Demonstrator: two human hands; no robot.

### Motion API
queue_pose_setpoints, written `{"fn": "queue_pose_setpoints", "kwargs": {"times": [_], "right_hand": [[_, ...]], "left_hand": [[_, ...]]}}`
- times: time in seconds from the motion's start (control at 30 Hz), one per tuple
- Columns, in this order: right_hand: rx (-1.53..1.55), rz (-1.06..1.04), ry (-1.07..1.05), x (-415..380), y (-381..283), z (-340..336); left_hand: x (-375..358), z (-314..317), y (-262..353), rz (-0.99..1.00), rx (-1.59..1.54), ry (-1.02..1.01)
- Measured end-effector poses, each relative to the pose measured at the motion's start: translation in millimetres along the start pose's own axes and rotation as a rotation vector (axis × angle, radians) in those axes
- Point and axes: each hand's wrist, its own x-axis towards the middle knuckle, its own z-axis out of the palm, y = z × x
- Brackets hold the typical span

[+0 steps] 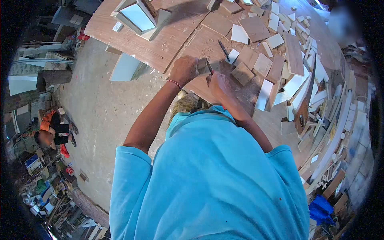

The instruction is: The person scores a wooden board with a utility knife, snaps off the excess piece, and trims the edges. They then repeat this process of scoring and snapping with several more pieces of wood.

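Observation:
My left hand (184,71), with a braided band at the wrist, is closed around a small wood block (202,63) at the near edge of the wooden worktable (160,40). My right hand (219,87) is wrapped round a narrow dark knife-like tool (210,68). Its tip points away from me, right beside the block; I cannot tell its exact kind. Beyond my hands, another slim dark tool (223,50) lies on the table. A loose square wood piece (242,74) sits just right of my right hand. Curled shavings are scattered around.
A wood frame with a pale panel (137,18) stands at the table's far left. Many board offcuts (294,54) are heaped on the right. A white-topped piece (125,68) is beside the table's left edge. Another person (50,130) sits low at the left amid clutter.

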Motion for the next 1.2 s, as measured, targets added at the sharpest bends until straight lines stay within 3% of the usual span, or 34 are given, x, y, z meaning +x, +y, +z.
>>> {"fn": "queue_pose_setpoints", "kwargs": {"times": [0.07,0.17,0.23,0.27,0.33,0.7,0.87,0.97,1.07,1.13,1.17,1.2], "right_hand": [[-0.083,-0.051,0.087,4,6,7],[-0.131,0.054,0.035,15,11,16],[-0.197,-0.059,0.086,22,20,18],[-0.191,-0.057,0.094,24,27,18],[0.036,-0.032,-0.089,14,10,-10],[-0.010,-0.002,-0.001,5,2,-9],[0.049,0.019,-0.006,6,3,-5],[-0.107,0.054,-0.061,4,1,-2],[0.105,0.152,0.010,22,28,33],[-0.192,-0.108,0.316,22,31,38],[-0.191,-0.106,0.322,23,34,37],[-0.184,-0.090,0.182,16,19,19]], "left_hand": [[2,1,1,-0.015,0.026,-0.056],[-2,7,0,-0.003,0.023,-0.034],[1,4,0,0.016,0.018,-0.033],[1,2,0,0.021,0.010,-0.039],[4,3,-3,0.014,0.004,-0.043],[9,8,-15,-0.011,-0.101,0.029],[9,5,-11,-0.046,-0.034,-0.054],[5,-1,0,-0.041,0.035,-0.120],[-1,-4,6,-0.013,0.013,-0.036],[-4,5,1,0.019,-0.009,-0.002],[-4,9,0,0.054,-0.026,0.035],[-4,9,1,0.060,-0.025,0.037]]}}
